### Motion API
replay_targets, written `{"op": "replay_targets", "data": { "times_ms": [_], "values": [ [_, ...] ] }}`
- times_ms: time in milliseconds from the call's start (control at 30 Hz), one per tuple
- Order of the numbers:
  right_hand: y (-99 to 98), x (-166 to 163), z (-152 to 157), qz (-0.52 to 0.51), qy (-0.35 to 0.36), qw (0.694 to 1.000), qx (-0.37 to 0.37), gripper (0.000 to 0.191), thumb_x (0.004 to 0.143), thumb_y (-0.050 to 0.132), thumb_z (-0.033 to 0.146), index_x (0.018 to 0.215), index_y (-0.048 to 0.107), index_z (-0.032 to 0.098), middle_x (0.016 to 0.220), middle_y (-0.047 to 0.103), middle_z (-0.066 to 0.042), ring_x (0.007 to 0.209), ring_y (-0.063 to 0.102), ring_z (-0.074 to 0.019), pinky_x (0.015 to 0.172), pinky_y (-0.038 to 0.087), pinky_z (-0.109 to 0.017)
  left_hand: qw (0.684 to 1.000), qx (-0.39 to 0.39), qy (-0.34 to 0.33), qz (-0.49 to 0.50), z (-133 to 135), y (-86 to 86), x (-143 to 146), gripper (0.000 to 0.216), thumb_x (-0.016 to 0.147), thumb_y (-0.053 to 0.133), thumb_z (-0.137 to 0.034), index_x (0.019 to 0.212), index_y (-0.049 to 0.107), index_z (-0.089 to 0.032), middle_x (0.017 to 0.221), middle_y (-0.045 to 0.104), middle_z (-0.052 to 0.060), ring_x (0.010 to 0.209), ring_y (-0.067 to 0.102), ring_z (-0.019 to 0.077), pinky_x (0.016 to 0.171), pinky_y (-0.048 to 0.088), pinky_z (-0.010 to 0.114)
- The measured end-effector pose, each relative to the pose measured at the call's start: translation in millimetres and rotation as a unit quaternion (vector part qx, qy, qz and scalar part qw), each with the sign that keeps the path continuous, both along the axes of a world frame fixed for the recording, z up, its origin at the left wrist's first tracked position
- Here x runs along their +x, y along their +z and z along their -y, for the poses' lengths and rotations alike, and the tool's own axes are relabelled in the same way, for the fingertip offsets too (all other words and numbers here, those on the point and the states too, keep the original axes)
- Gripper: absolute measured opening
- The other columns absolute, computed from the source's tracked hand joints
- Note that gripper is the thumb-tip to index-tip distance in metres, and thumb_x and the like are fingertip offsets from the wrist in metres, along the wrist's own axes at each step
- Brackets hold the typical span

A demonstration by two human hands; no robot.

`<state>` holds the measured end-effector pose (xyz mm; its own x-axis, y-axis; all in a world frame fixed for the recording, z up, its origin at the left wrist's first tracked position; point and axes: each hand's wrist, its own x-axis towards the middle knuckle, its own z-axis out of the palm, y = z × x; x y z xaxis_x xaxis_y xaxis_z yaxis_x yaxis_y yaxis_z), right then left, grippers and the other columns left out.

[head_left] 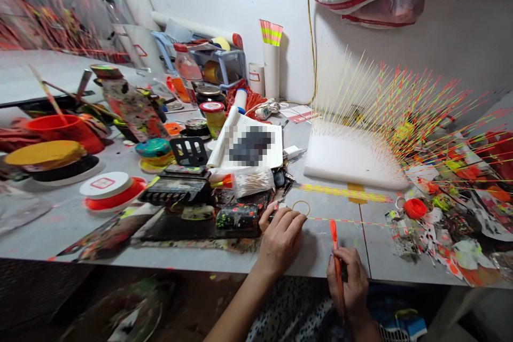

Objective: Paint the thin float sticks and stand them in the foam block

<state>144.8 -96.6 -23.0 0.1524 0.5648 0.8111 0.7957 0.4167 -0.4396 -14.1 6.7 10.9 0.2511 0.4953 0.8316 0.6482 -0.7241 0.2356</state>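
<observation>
My left hand (282,235) is closed, fingers bent, at the right end of a black motor (238,217) spattered with paint. From its fingertips a thin striped rod (348,220) in red and yellow-green runs level to the right, just above the table; the grip itself is partly hidden. A paintbrush (334,232) with an orange head and orange-smeared handle stands nearly upright in my right hand (348,280). Its tip is close to the rod; I cannot tell if they touch. A thin yellowish ring (301,207) is just behind my left fingers.
Behind the rod lies a bundle of yellow sticks (344,192). A white foam block (352,155) bristles with upright coloured sticks. Paint-stained scraps (444,235) pile up on the right. Leftward stand a bag of cotton swabs (252,181), jars, tape spools (105,185) and an orange pot (64,131).
</observation>
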Motion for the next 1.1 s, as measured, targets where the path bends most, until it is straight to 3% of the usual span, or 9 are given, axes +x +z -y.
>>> {"op": "replay_targets", "data": {
  "times_ms": [500,767,1100],
  "values": [
    [-0.8,-1.9,2.7,-0.013,0.012,1.0,-0.012,0.016,0.096,0.053,0.011,0.108,0.06,0.018,0.088,0.065,-0.005,0.08,0.065,-0.0144,0.073,0.056,-0.024,1.0,-0.001,0.001,0.002,0.5,-0.7,0.1,0.017,0.092,0.05,-0.012,0.093,0.063,-0.022,0.083,0.073,-0.002,0.087,0.064,0.0147,0.108,0.026,0.039],
    [5.6,-23.8,0.9,-0.017,0.084,0.996,-0.02,0.022,0.094,0.053,0.009,0.113,0.058,0.019,0.09,0.065,-0.005,0.08,0.065,-0.016,0.072,0.057,-0.028,1.0,0.002,0.016,0.012,1.1,-6.4,-2.1,0.019,0.09,0.05,-0.011,0.095,0.064,-0.022,0.091,0.072,0.001,0.096,0.063,0.0167,0.108,0.032,0.039],
    [4.7,-37.7,-12.7,0.0,0.084,0.996,-0.027,0.021,0.095,0.052,0.01,0.112,0.059,0.019,0.092,0.067,-0.006,0.084,0.067,-0.0168,0.074,0.059,-0.028,0.999,-0.01,0.024,0.022,3.0,-11.9,-3.9,0.022,0.09,0.048,-0.011,0.097,0.066,-0.022,0.096,0.072,0.003,0.104,0.061,0.0181,0.111,0.035,0.04]
  ]
}}
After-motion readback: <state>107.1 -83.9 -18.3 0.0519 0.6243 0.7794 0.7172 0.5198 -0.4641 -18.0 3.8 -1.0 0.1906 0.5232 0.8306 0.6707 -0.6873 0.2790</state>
